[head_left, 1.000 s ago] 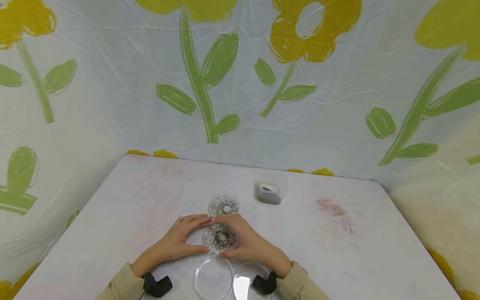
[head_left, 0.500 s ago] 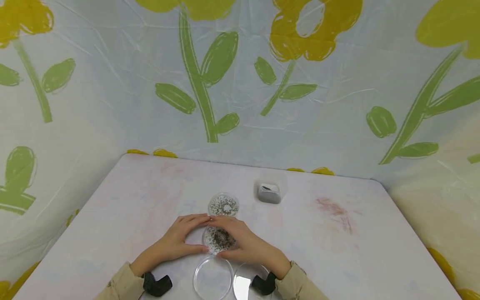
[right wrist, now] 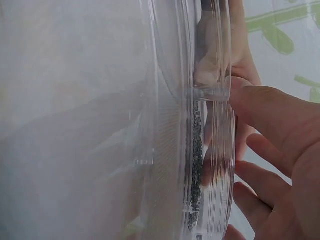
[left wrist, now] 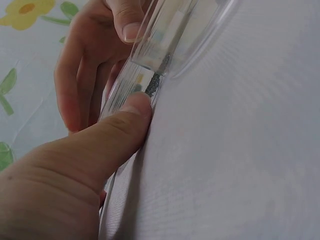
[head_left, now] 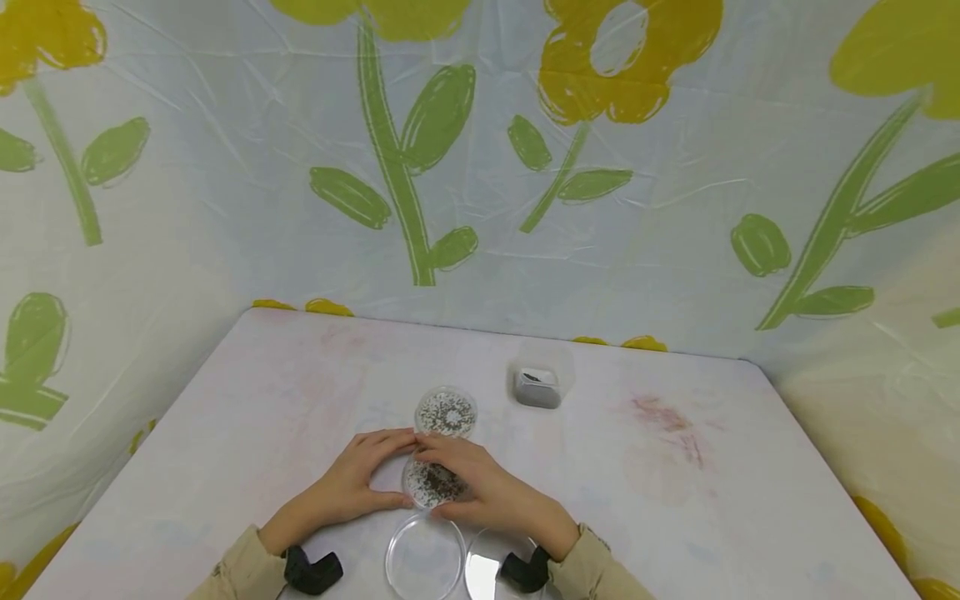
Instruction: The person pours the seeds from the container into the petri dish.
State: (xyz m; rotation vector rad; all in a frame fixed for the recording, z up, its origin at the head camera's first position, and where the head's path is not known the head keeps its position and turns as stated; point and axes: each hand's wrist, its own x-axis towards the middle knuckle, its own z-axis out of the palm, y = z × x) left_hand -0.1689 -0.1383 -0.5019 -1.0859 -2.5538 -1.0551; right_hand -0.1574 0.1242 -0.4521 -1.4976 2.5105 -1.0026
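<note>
A clear round petri dish point(head_left: 429, 485) with dark grains scattered on white lies between both hands. My left hand point(head_left: 360, 479) holds its left side, thumb at the near edge and fingers at the far edge. From the right, my right hand point(head_left: 502, 492) grips the same dish, its fingers arching over the top and covering part of it. The left wrist view shows the left thumb point(left wrist: 125, 120) against the dish's side wall. In the right wrist view, dark grains point(right wrist: 196, 165) show through the clear wall. Just beyond lies a second speckled petri dish point(head_left: 446, 412).
Near the front edge lie a clear round dish part point(head_left: 425, 557) and another one point(head_left: 483, 562), partly behind the right wrist's black camera mount point(head_left: 525, 571). A small clear container with grey contents point(head_left: 537, 390) stands farther back. Flower-printed sheeting point(head_left: 480, 267) surrounds the table point(head_left: 675, 517).
The right hand's fingers have shifted slightly left and toward me over the dish, covering more of it. The left hand stays almost in place.
</note>
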